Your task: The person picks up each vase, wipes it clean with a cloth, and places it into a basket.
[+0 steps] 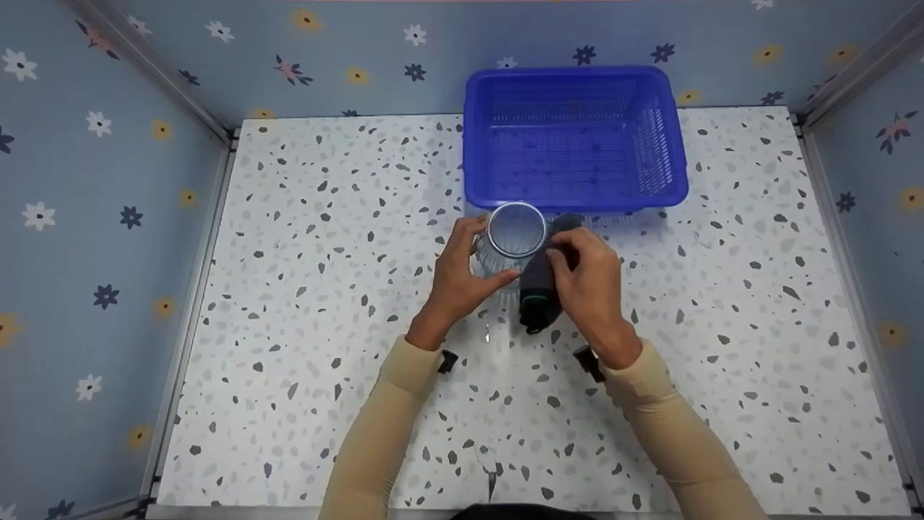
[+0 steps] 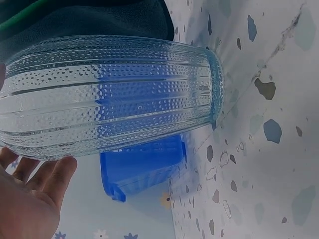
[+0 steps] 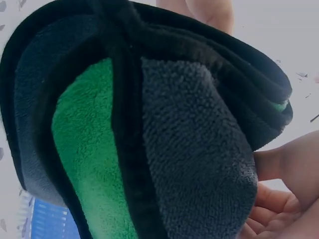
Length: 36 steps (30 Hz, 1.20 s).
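Note:
A clear ribbed glass vase [image 1: 517, 232] with a dotted texture stands upright, its base [image 2: 215, 89] at the tabletop in the left wrist view. My left hand [image 1: 460, 278] holds it near the top, fingers on the far side and thumb on the near side. Just right of the vase is a folded dark grey cloth [image 1: 538, 283] with black edging. The right wrist view shows a bright green side of this cloth [image 3: 92, 134]. My right hand [image 1: 595, 278] pinches the cloth between thumb and fingers.
Behind the vase and cloth sits a blue plastic basket [image 1: 574, 204] with slotted walls, close to the back panel. Flowered blue panels [image 1: 108, 217] border the speckled white table [image 1: 325, 325] at the left, back and right.

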Motion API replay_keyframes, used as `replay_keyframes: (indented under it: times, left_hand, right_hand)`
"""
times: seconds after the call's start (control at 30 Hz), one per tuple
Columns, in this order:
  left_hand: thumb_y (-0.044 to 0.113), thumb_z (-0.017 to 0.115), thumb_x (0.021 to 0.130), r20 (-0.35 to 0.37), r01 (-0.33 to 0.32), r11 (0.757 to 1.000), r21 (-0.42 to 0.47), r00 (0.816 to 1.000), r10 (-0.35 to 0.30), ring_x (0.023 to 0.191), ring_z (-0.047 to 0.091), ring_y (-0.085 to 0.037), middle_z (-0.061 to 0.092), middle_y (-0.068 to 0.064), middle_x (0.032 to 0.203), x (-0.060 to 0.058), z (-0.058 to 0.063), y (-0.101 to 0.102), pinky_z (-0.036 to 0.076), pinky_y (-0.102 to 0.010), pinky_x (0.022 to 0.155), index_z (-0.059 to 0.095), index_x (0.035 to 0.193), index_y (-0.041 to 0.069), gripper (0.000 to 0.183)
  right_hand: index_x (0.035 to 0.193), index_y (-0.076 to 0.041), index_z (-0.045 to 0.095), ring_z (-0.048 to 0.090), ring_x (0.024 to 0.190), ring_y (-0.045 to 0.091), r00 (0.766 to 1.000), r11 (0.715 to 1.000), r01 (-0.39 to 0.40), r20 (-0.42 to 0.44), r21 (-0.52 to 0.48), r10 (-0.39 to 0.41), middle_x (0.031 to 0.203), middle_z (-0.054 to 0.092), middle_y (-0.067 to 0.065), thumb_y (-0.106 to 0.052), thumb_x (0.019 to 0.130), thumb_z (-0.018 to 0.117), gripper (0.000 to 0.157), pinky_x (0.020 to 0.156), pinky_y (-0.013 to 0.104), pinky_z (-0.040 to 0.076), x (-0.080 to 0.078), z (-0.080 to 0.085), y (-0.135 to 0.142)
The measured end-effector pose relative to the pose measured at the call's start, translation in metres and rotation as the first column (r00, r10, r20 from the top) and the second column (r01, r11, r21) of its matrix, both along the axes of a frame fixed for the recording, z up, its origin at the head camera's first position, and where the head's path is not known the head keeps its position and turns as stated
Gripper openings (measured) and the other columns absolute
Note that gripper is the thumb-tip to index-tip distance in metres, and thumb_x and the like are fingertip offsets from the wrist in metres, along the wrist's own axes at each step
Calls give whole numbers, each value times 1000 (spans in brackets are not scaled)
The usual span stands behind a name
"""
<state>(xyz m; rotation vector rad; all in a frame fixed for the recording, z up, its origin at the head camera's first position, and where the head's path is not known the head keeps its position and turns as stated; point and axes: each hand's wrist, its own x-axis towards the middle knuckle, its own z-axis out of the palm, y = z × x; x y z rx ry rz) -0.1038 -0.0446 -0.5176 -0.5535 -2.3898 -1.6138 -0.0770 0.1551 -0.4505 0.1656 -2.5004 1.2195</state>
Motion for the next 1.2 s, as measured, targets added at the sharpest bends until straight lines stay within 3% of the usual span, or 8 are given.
replay_keyframes:
  times: [0.23, 0.4, 0.6, 0.87, 1.03, 1.2]
  left_hand:
    - [31, 95, 81, 3, -7, 1000, -12, 1000, 7, 136, 55, -23, 54, -14, 144, 0, 0, 0, 56, -41, 100, 52, 145, 3, 82]
    - [31, 95, 81, 1, -6, 1000, -8, 1000, 6, 133, 56, -24, 54, -14, 142, -1, 0, -1, 56, -41, 99, 52, 145, 3, 82]
    - [30, 95, 80, -1, -4, 1000, 0, 1000, 4, 133, 56, -24, 54, -14, 141, -1, -1, -2, 56, -40, 100, 51, 146, 3, 83]
    - [29, 95, 80, 14, -3, 1000, 19, 1000, 3, 135, 55, -24, 54, -13, 141, 0, -3, -1, 56, -39, 102, 52, 145, 4, 82]
    - [30, 95, 81, 8, 2, 1000, -1, 1000, -2, 136, 55, -25, 53, -14, 143, 0, -2, -1, 55, -42, 101, 52, 144, 4, 80]
    - [31, 95, 81, 5, 3, 1000, -5, 1000, -3, 135, 55, -24, 53, -14, 143, -1, -1, 0, 55, -41, 100, 53, 143, 4, 80]
  right_hand:
    - [100, 6, 74, 72, 99, 40, 1000, 1000, -8, -9, 11, 8, 99, 74, 22, 7, 93, 75, 7, 90, 51, 58, 2, -6, 1]
    - [99, 7, 73, 72, 99, 40, 1000, 1000, 8, 17, -2, -8, 99, 73, 23, 10, 91, 74, 8, 90, 52, 58, 5, -21, 4]
    - [101, 8, 74, 72, 100, 42, 994, 1000, 9, 108, 16, -11, 101, 74, 24, 10, 91, 74, 10, 91, 53, 57, 6, -47, 4]
    - [98, 6, 73, 71, 92, 42, 969, 992, -27, 248, 125, -5, 96, 74, 23, 5, 93, 72, 5, 83, 56, 55, 0, -80, 3]
    - [94, 6, 72, 70, 90, 43, 958, 984, -58, 286, 170, 7, 93, 73, 22, 3, 92, 71, 3, 83, 56, 55, -4, -87, 5]
    - [96, 4, 74, 70, 91, 41, 953, 989, -54, 302, 138, 10, 94, 74, 21, 2, 93, 72, 4, 83, 55, 55, -3, -82, 7]
